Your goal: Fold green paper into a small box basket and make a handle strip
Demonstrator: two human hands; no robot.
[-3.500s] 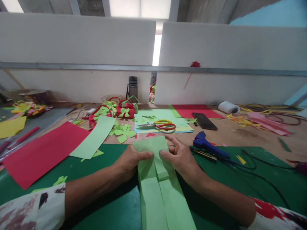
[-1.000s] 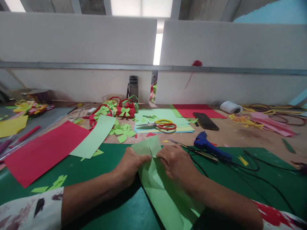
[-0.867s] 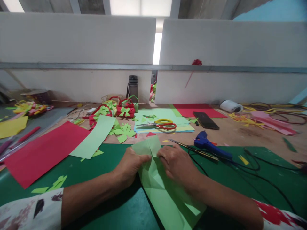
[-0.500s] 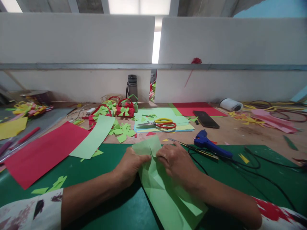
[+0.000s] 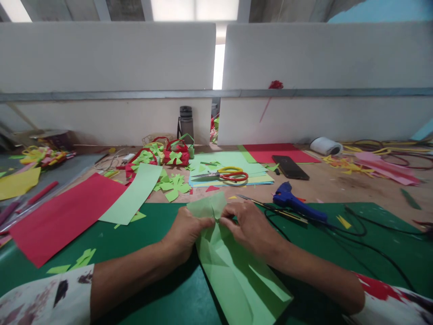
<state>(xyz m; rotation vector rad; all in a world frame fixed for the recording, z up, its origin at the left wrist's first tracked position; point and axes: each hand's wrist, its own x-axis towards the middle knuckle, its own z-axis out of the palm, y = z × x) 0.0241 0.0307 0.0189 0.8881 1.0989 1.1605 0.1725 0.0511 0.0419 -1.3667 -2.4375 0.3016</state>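
Observation:
A long sheet of light green paper [image 5: 233, 275], creased and partly folded over, slants down toward me above the green mat [image 5: 158, 293]. Near its far end, my left hand [image 5: 184, 232] grips the left edge, its thumb pressed on a crease. Just across from that thumb, my right hand [image 5: 250, 225] pinches the same paper between thumb and forefinger. The two thumbs almost meet at the crease. My right fingers hide part of the paper's right side.
Scissors [image 5: 233, 174] lie on stacked coloured paper behind my hands. A blue glue gun [image 5: 297, 203] with a black cord and a pointed tool [image 5: 277, 211] lie to the right. Red paper [image 5: 71, 219] and a pale green strip [image 5: 135, 194] lie left. A phone [image 5: 290, 167] lies farther back.
My right hand has shifted slightly, and its thumb now shows pinching beside the crease. My left hand keeps its grip with little movement.

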